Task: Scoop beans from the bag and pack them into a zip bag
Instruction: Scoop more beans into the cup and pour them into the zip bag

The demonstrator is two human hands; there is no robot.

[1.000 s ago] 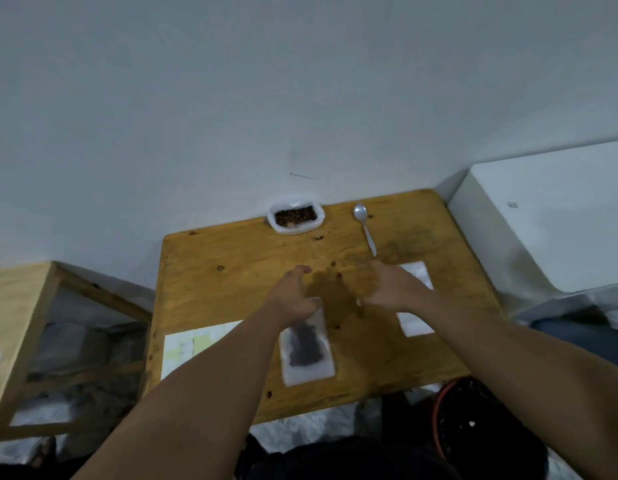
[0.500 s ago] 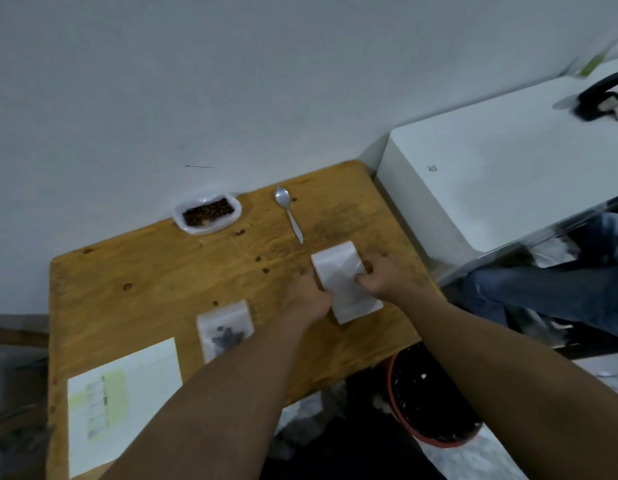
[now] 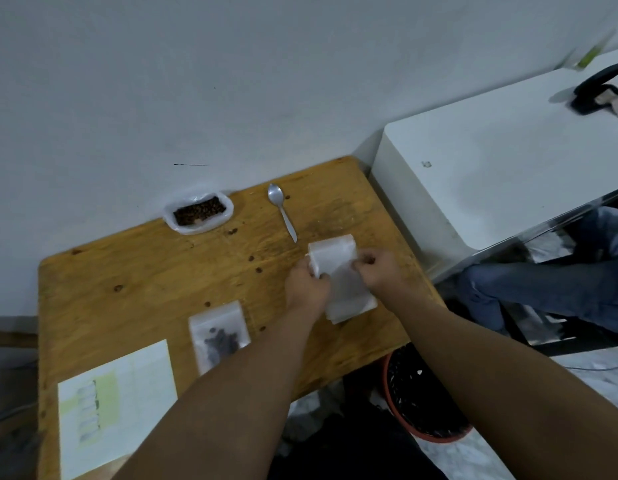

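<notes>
An empty white zip bag [image 3: 340, 277] lies at the right side of the wooden table [image 3: 134, 271]. My left hand [image 3: 305, 289] pinches its left edge and my right hand [image 3: 378, 270] pinches its right edge, near the top opening. A filled zip bag [image 3: 219, 334] with dark beans inside lies flat to the left of my left forearm. At the back of the table, against the wall, an open plastic bag of brown beans [image 3: 198, 212] sits. A metal spoon [image 3: 282, 210] lies to its right, bowl towards the wall.
A printed paper sheet [image 3: 117, 403] lies at the table's front left. Loose beans dot the tabletop. A white cabinet [image 3: 501, 161] stands right of the table, with a black object on it. A red-rimmed bin [image 3: 421, 396] sits on the floor. A person's legs in jeans [image 3: 549, 289] are at the right.
My hands left the filled zip bag and moved right to the empty one, then took hold of both its edges. The view swung to the right.
</notes>
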